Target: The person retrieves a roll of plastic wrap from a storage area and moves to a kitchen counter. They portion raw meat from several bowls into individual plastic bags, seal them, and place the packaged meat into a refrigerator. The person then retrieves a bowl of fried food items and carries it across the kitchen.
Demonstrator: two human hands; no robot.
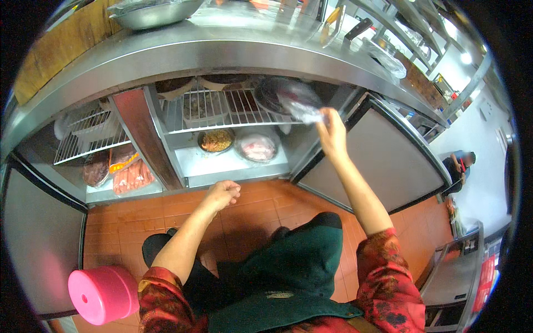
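My right hand (332, 131) grips the edge of a blurred sheet of clear plastic film (300, 109). The film reaches over a dark round bowl (270, 95) on the right end of a white wire shelf (233, 124). My left hand (225, 195) hangs before the open undercounter refrigerator, fingers loosely curled, with nothing visible in it. Below the wire shelf, a bowl of chopped yellowish food (215, 140) stands on the cabinet floor. Beside it is a film-covered bowl of pale pink meat (257, 147). A clear container (204, 106) sits farther left on the shelf.
Open doors flank the cabinet, one at the right (374, 154) and one at the left (41, 237). Packed sausages (132, 177) lie in the left compartment. A pink plastic stool (104, 294) stands near my left arm. A cleaver (333, 26) and a knife (359, 28) stand above. Another person (458, 170) is at far right.
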